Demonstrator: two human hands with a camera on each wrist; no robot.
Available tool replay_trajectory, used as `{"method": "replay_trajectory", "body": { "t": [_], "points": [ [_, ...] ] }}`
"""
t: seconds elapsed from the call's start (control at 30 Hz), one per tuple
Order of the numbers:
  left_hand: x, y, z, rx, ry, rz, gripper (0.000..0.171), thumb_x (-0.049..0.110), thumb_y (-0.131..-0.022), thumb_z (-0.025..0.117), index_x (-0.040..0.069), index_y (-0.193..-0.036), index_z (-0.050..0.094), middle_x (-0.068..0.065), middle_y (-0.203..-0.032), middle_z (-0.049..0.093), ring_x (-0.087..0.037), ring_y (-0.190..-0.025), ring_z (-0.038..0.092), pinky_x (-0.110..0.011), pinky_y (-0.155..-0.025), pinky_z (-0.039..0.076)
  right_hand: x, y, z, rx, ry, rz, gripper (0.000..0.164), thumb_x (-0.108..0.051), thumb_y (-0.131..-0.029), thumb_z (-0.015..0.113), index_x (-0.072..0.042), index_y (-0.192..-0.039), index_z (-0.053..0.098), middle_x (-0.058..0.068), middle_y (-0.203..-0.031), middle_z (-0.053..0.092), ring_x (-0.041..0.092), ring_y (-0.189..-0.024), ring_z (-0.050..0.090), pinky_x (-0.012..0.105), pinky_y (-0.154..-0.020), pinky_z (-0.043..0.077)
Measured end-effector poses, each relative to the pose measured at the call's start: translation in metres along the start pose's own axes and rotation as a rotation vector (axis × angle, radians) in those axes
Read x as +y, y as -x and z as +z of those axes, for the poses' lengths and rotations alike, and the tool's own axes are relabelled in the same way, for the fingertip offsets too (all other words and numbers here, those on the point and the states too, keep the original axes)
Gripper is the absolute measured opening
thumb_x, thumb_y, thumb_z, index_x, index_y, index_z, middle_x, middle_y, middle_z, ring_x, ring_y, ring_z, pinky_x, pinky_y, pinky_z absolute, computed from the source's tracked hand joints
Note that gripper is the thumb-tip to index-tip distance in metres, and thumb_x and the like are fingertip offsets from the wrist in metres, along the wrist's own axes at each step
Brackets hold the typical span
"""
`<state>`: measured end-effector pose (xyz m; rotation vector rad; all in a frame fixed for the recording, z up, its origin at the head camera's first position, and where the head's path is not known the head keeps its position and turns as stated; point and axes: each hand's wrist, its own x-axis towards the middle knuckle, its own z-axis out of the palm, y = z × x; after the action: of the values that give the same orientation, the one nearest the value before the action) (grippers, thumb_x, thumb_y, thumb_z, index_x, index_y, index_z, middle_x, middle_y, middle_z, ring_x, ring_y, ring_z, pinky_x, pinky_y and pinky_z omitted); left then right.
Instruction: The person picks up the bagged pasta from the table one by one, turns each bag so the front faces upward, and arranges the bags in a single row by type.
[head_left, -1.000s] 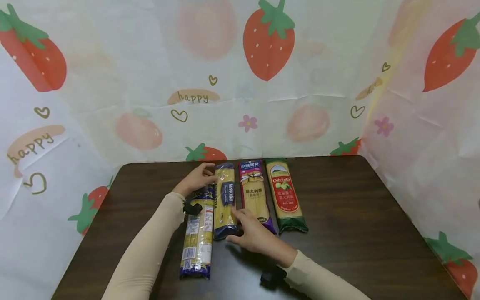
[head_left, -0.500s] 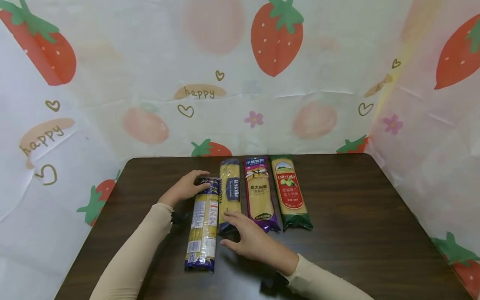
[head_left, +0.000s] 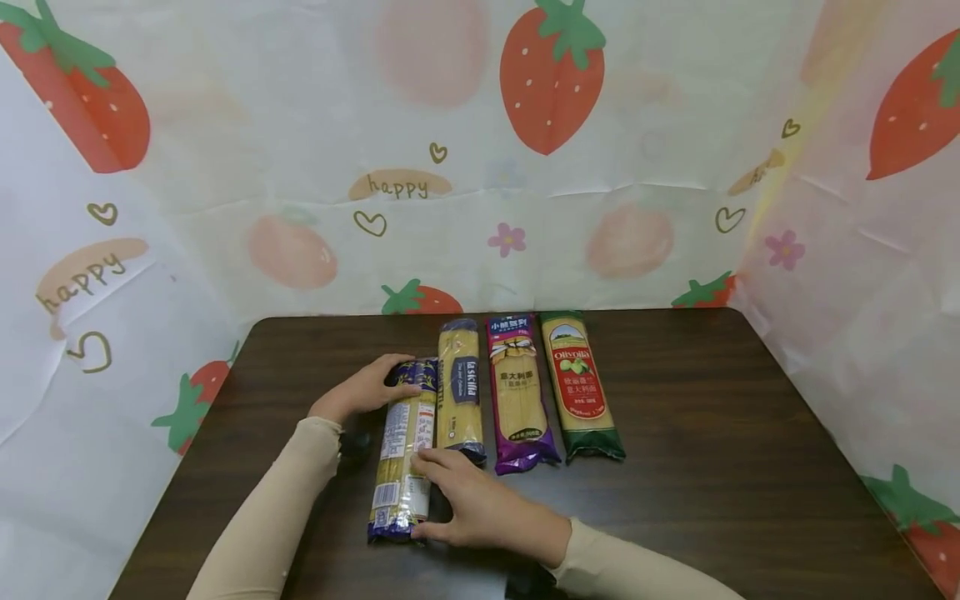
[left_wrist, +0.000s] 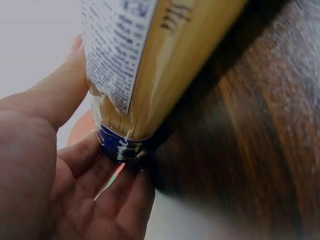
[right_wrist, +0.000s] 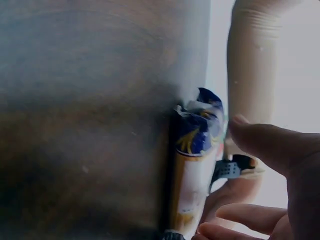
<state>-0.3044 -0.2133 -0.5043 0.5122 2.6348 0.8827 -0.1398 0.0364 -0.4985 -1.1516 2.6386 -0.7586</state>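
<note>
A spaghetti pack (head_left: 397,427) with blue-purple ends, a barcode and white labels lies leftmost of the row. My left hand (head_left: 362,390) grips its far end; in the left wrist view the thumb lies along the labelled side and the fingers curl at the blue end (left_wrist: 117,145). Beside its near end is my right hand (head_left: 487,504), with thumb and fingers spread at the right edge. In the right wrist view, the crimped blue end (right_wrist: 197,132) shows next to that hand's thumb (right_wrist: 265,142); firm contact is hard to tell there.
Just right lies a la Sicilia spaghetti pack (head_left: 457,375), then a purple pasta pack (head_left: 517,392) and a green-ended Olivoilà pack (head_left: 576,379). All rest on a dark wooden table (head_left: 720,467), with a strawberry-print sheet (head_left: 300,167) behind and at the sides.
Both hands have left the la Sicilia pack. The left hand has moved left and nearer to the leftmost pack's far end; the right hand has come left and down to its near end.
</note>
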Motion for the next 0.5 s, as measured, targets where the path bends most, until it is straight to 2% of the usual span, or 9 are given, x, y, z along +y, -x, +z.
{"method": "replay_trajectory", "body": {
  "t": [0.23, 0.5],
  "points": [
    [-0.001, -0.001, 0.002, 0.039, -0.026, 0.015, 0.071, 0.041, -0.105, 0.071, -0.001, -0.157, 0.047, -0.03, -0.159, 0.042, -0.045, -0.137, 0.051, -0.063, -0.114, 0.044, -0.004, -0.003, 0.008, -0.038, 0.061, 0.015, 0.099, -0.057, -0.092, 0.083, -0.007, -0.166, 0.04, 0.012, -0.171, 0.037, 0.025, -0.156, 0.037, 0.038, -0.123, 0.041],
    [0.001, -0.002, 0.005, 0.078, -0.057, 0.027, 0.067, 0.041, -0.106, 0.071, -0.003, -0.153, 0.052, -0.03, -0.157, 0.045, -0.047, -0.14, 0.048, -0.065, -0.114, 0.043, -0.013, -0.006, 0.014, -0.044, 0.135, 0.07, 0.11, -0.065, -0.084, 0.086, -0.006, -0.166, 0.041, 0.014, -0.171, 0.034, 0.026, -0.153, 0.039, 0.035, -0.116, 0.048]
  ]
}}
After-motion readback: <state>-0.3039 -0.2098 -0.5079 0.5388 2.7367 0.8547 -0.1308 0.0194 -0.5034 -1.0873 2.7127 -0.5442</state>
